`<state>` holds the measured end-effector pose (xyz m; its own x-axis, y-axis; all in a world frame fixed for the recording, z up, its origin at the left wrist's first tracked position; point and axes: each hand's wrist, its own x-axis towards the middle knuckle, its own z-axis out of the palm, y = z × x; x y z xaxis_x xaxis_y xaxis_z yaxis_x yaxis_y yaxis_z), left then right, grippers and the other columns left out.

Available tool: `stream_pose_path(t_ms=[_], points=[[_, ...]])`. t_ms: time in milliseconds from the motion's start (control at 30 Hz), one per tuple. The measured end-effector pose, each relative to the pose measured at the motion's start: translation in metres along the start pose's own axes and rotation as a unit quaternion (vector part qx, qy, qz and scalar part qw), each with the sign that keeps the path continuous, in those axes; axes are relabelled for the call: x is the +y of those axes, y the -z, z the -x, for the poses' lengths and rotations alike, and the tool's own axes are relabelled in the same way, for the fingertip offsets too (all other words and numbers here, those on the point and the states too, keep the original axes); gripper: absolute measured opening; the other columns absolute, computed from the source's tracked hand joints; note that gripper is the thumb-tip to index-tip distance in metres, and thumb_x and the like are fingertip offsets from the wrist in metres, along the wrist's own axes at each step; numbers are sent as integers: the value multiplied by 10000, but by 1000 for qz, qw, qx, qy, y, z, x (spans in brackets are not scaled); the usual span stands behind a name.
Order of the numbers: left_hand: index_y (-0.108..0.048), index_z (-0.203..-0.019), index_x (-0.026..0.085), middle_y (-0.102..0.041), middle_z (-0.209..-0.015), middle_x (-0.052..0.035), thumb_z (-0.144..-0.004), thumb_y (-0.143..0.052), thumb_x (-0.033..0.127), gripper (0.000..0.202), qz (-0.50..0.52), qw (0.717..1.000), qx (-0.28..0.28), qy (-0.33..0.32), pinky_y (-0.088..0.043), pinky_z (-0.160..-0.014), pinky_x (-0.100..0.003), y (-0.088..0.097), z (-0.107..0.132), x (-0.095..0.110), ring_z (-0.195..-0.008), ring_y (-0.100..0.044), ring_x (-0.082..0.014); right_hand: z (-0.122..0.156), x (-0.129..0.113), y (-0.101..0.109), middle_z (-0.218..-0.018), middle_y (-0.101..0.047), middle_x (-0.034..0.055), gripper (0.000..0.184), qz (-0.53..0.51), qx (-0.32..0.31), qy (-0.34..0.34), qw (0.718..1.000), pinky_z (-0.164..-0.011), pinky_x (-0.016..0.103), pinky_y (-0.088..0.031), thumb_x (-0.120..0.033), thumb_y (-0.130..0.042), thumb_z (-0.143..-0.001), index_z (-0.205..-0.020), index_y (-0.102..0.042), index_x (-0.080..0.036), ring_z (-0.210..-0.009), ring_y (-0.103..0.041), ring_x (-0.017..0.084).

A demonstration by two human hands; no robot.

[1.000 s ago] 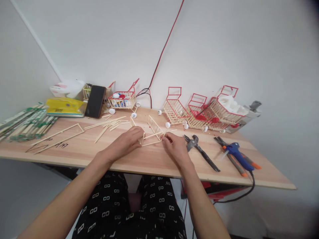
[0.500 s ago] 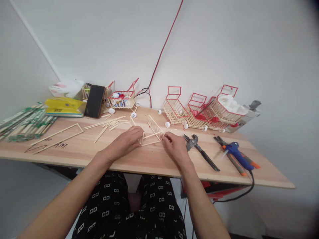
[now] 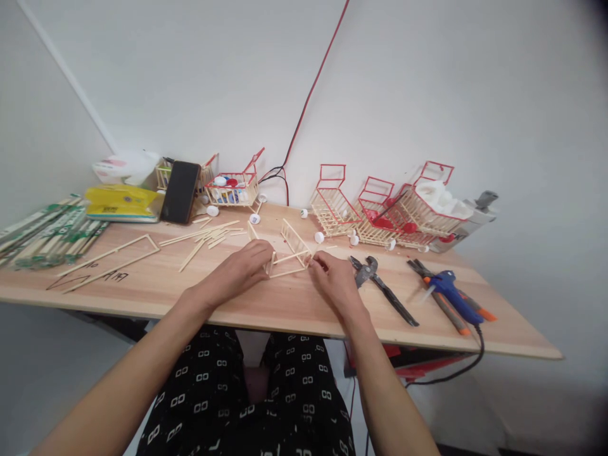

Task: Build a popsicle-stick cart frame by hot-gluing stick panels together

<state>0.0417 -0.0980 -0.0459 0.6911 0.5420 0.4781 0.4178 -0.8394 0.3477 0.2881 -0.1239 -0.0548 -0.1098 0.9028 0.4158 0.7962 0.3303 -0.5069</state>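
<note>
Between my hands a small frame of thin wooden sticks stands on the wooden table. It has two upright slatted sides joined by crosswise sticks near me. My left hand is closed on its left side, fingertips at the near left corner. At the near right corner, the fingers of my right hand are pinched together on the frame. Behind my left hand lies a loose pile of cut sticks. Pliers with dark handles lie just right of my right hand.
Miniature stick shopping carts with red handles line the wall. A blue glue gun rests over orange-handled pliers at right. At left are a phone, a yellow packet, bundled sticks and a flat stick frame.
</note>
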Motion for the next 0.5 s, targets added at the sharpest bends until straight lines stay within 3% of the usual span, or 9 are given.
stream_pose_path(t_ms=[500], points=[[-543,-994,202,-561,-1006,-71,-862,-517,118,159,-5,1000,-1,-2,-445,-877,-396,0,0,-1,-1023,-493,-234,0,2,-1,-650,-608,-5,208,-2,2,6,1000,-609,244,-327,-272,-474,-879,-740,-616,-211,-627,-525,145]])
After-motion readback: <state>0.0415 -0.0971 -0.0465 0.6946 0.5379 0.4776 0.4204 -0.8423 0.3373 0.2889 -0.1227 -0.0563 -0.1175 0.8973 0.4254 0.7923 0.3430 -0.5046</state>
